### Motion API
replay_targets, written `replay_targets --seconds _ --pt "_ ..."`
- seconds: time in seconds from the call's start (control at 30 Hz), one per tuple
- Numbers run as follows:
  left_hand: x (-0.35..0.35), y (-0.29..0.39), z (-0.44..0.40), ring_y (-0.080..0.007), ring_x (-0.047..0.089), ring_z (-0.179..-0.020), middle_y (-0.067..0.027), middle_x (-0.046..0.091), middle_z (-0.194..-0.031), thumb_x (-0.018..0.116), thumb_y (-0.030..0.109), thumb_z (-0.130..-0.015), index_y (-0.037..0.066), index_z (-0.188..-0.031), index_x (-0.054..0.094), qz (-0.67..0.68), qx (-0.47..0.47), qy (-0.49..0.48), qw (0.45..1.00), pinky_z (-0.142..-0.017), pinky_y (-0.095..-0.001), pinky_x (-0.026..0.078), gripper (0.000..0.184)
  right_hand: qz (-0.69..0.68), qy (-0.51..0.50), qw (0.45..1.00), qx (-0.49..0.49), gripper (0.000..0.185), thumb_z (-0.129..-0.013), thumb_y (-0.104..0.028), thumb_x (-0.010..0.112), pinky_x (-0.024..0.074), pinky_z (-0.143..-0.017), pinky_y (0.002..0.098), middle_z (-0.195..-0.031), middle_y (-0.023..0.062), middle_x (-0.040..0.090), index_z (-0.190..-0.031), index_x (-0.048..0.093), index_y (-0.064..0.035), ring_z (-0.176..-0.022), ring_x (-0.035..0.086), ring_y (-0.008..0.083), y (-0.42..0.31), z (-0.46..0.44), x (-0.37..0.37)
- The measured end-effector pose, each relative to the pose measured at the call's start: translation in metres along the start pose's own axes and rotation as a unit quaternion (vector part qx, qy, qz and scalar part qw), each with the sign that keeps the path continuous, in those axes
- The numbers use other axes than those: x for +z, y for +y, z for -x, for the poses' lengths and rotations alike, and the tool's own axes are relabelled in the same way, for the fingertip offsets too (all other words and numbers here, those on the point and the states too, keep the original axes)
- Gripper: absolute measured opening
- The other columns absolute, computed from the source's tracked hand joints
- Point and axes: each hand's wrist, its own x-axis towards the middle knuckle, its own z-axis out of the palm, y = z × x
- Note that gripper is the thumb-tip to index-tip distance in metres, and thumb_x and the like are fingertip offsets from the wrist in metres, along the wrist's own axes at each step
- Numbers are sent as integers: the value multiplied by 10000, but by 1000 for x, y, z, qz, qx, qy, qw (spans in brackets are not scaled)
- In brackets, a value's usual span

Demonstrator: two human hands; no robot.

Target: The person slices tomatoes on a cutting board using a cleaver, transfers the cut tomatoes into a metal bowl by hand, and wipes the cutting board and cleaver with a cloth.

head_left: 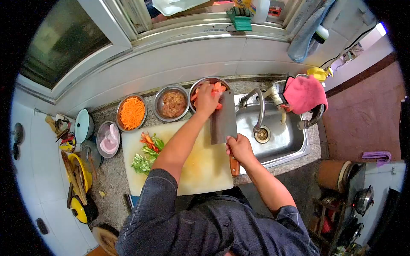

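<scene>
My left hand (206, 101) is over a metal bowl (199, 82) of red pieces (218, 88), its fingers curled down among them; whether it grips any is hidden. My right hand (240, 149) holds a cleaver (224, 121) where its wooden handle meets the blade, which reaches up to the bowl's right edge. Below lies a white cutting board (205, 166), with chopped green pieces (141, 163) and red strips (147, 139) on its left part. Beside the bowl stand a bowl of brownish, meat-like pieces (174, 103) and a bowl of orange shreds (132, 113).
A steel sink (282, 143) with a curved faucet (261, 106) is on the right, a pink cloth (304, 94) behind it. At the left are a bowl with a pale piece (109, 140), an enamel bowl (84, 125) and a yellow basin (88, 170). A window frame (183, 36) runs behind.
</scene>
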Motion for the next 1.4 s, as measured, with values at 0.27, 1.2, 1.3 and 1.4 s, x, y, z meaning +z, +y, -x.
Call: replay_targets --seconds 0.27,1.2,1.3,1.4 --pt "-74 -9 50 -351 589 -994 -182 619 -1029 710 187 -802 7 -1008 630 5 -49 85 995 -897 -417 461 285 8 -46 998 38 181 -937 -183 528 430 -464 268 -670 29 571 -884 530 -9 -506 543 114 31 37 -38" --pt "-106 26 282 -398 578 -898 -217 590 -977 743 286 -763 -13 -984 609 -76 -264 -49 960 -775 -448 490 396 434 -109 875 -184 276 -884 -242 569 483 -622 525 -681 260 609 -889 542 33 -670 605 459 67 101 -17" --pt "-105 16 295 -309 613 -862 -175 603 -967 750 275 -773 3 -1007 614 -67 -294 -31 953 -761 -388 513 383 446 -133 856 -225 255 -880 -220 582 487 -598 515 -649 253 596 -879 520 27 -649 606 446 87 92 -7" --pt "-105 13 305 -248 631 -800 -152 624 -928 777 237 -761 9 -1004 613 -13 -334 16 942 -706 -347 521 372 440 -156 851 -240 232 -879 -205 584 492 -583 506 -643 249 592 -871 509 14 -633 605 438 85 92 4"
